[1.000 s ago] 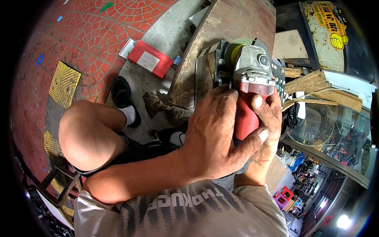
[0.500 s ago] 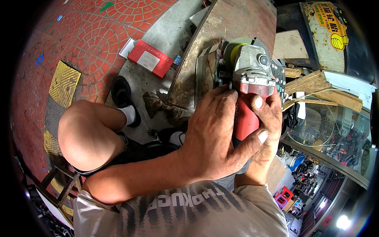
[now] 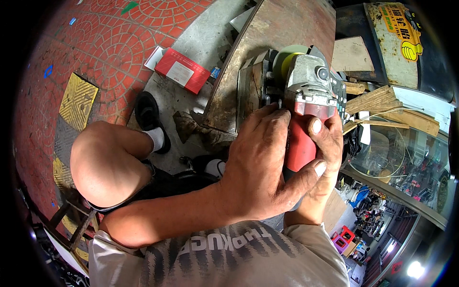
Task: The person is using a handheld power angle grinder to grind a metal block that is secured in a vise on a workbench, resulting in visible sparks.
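An angle grinder (image 3: 303,136) with a red body and silver gear head is held between both my hands over a rusty steel bench (image 3: 291,26). My left hand (image 3: 256,165) wraps its left side, thumb laid across the lower body. From the right, my right hand (image 3: 329,146) curls around the same body with its thumb on top; its other fingers are mostly hidden. The grinder's disc (image 3: 289,56), pale with a yellow centre, stands edge-up beside a worn metal block (image 3: 251,81) that looks like a vise. Whether the disc touches anything cannot be made out.
A red and white box (image 3: 184,71) lies on the concrete left of the bench. Wood offcuts (image 3: 382,107) and a glass-topped case (image 3: 382,148) are on the right. My bent knee (image 3: 107,162) and black shoe (image 3: 147,115) are at the left, near a yellow-black ramp (image 3: 79,101).
The grinder has shifted slightly to the right, with both hands along with it. Thin orange sparks near the disc earlier are no longer visible.
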A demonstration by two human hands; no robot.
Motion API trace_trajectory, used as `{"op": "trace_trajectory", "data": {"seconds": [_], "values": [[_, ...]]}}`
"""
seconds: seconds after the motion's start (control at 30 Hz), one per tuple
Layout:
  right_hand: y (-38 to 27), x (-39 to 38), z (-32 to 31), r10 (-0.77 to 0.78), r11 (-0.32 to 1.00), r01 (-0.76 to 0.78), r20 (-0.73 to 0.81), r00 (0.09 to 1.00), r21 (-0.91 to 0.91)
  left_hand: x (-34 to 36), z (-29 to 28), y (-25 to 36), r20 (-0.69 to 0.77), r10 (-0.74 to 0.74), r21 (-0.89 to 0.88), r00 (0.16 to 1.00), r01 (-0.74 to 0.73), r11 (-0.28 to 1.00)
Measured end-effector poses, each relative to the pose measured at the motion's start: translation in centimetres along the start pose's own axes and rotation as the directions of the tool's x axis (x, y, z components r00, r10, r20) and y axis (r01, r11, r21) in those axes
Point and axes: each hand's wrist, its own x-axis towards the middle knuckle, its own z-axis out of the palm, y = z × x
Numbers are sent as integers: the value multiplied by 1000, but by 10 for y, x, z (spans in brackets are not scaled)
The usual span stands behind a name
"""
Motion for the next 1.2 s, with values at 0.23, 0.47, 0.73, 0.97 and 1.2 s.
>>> {"op": "trace_trajectory", "data": {"seconds": [0.23,0.47,0.73,0.97,1.2], "values": [[3,1,-4,-17,999,17,0,1000,-36,0,1,3,12,-38,19,999,37,999],[4,3,-8,-16,996,16,1,1000,-86,1,0,2,1,-17,9,1000,17,1000],[3,3,-7,-1,996,1,3,1000,-92,0,0,0,-2,-16,-5,1000,16,1000],[1,4,-6,-11,994,15,29,1000,-108,-3,0,-1,-6,-18,-29,1000,17,999],[2,2,-4,-1,997,3,28,1000,-79,-4,-1,0,-16,-3,2,1000,3,1000]]}}
